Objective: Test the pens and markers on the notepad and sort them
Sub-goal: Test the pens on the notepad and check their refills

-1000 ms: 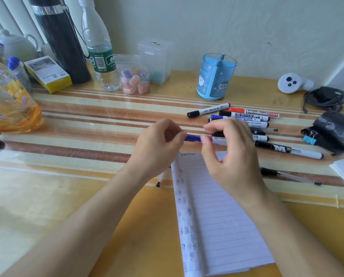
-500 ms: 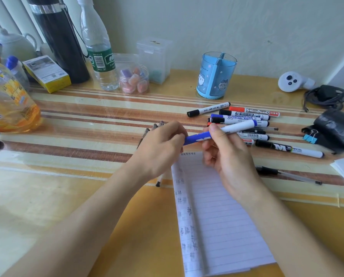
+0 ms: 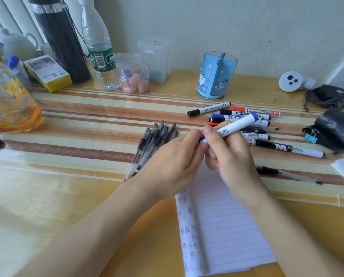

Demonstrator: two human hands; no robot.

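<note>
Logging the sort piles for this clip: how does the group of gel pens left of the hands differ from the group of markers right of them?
The gel pens are slim, with clear barrels and dark caps; the whiteboard markers are thicker, with white printed barrels and black, blue or red caps. The gel pens lie close together, angled one way in a neat fan; the markers lie in a looser, overlapping heap. Both groups rest flat on the striped table, beyond the notepad.

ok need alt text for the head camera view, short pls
Two bare hands hold a blue-and-white whiteboard marker over a lined notepad: the right hand grips its barrel, the left hand pinches its lower end. Black gel pens lie grouped to the left, loose markers to the right, before a blue pen holder.
</note>
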